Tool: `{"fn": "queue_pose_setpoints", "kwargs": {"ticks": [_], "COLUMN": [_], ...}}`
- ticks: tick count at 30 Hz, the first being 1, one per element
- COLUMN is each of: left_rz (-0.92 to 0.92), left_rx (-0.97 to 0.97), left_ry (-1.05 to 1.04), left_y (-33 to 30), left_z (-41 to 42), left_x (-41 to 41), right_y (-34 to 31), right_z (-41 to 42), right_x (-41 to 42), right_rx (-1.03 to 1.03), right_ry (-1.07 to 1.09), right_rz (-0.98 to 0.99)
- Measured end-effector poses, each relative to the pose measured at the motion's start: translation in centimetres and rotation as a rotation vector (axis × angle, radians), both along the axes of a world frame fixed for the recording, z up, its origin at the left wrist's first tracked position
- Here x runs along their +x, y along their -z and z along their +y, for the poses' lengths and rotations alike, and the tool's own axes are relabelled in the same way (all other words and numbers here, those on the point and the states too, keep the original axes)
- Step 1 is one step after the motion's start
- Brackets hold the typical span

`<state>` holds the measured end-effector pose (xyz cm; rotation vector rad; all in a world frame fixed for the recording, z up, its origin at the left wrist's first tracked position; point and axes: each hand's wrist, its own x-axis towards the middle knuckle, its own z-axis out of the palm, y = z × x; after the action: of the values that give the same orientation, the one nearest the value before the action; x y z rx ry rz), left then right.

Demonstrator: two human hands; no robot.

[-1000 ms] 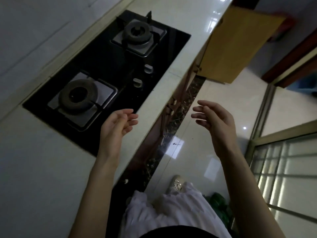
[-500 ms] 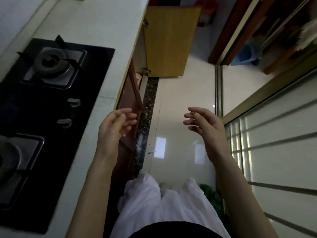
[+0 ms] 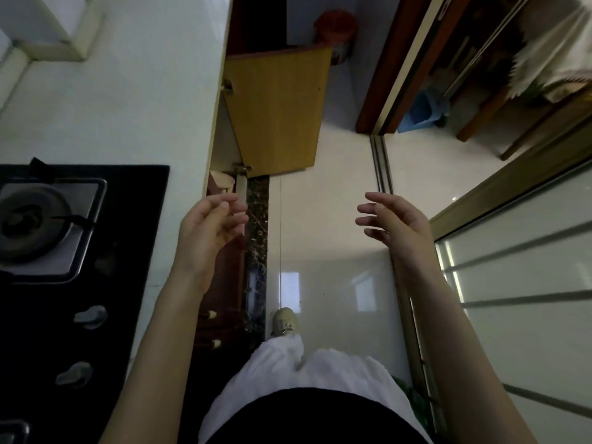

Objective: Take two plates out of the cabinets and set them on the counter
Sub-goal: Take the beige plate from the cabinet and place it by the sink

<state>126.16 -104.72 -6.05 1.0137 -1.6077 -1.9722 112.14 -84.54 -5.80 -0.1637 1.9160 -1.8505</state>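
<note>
Plates cannot be made out anywhere in the view; only a pale rounded dish or cup edge (image 3: 222,182) shows inside the lower cabinet, just under the bench (image 3: 134,100) edge, and I cannot tell what it is. That cabinet's yellow wooden door (image 3: 277,113) stands swung out over the glossy tiled floor (image 3: 326,219). Both hands are raised in front of the body, empty, fingers spread and loosely curled. The left hand (image 3: 208,229) hovers at the bench's front edge, beside the cabinet opening, touching nothing. The right hand (image 3: 395,224) hangs over the floor, well apart from the left, near a sliding glass door frame (image 3: 499,200). On the bench to the left sits a black gas hob (image 3: 96,251) with a burner (image 3: 32,219) and two knobs (image 3: 89,315). A shoe (image 3: 284,320) shows below, beside the dark cabinet fronts.
</note>
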Motion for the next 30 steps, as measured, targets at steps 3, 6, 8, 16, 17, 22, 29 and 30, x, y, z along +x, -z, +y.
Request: {"fn": "queue_pose_setpoints", "kwargs": {"ticks": [3, 6, 8, 16, 17, 22, 29, 30], "left_rz": [0.019, 0.017, -0.002, -0.050, -0.053, -0.069, -0.018, -0.024], "left_rx": [-0.020, -0.028, -0.033, -0.009, -0.007, 0.008, -0.002, -0.007], "left_ry": [0.003, 0.005, 0.016, 0.018, 0.009, -0.059, -0.133, -0.151], "left_y": [-0.7, -1.0, -0.9, 0.9, 1.2, 1.8, 1.9, 2.1], "left_z": [-3.1, -5.3, -6.4, -9.3, -9.7, -11.6, -14.1, -14.4], "left_x": [-2.6, -4.8, -6.2, -12.9, -13.9, -20.4, -29.5, -30.3], "right_y": [-0.1, 0.0, 0.2, 1.2, 1.4, 1.6, 2.1, 2.3], "right_z": [-1.5, -3.0, -4.1, -8.5, -9.0, -11.8, -16.8, -17.5], "right_x": [-2.3, -4.1, -5.3, -12.5, -13.8, -21.0, -30.9, -32.0], "right_rx": [-0.009, -0.004, 0.009, 0.010, 0.011, 0.045, 0.064, 0.066], "right_ry": [0.057, 0.106, 0.114, 0.073, 0.070, 0.005, -0.158, -0.194], "right_rz": [-0.004, -0.019, -0.028, -0.036, -0.039, -0.028, 0.014, 0.015]}}
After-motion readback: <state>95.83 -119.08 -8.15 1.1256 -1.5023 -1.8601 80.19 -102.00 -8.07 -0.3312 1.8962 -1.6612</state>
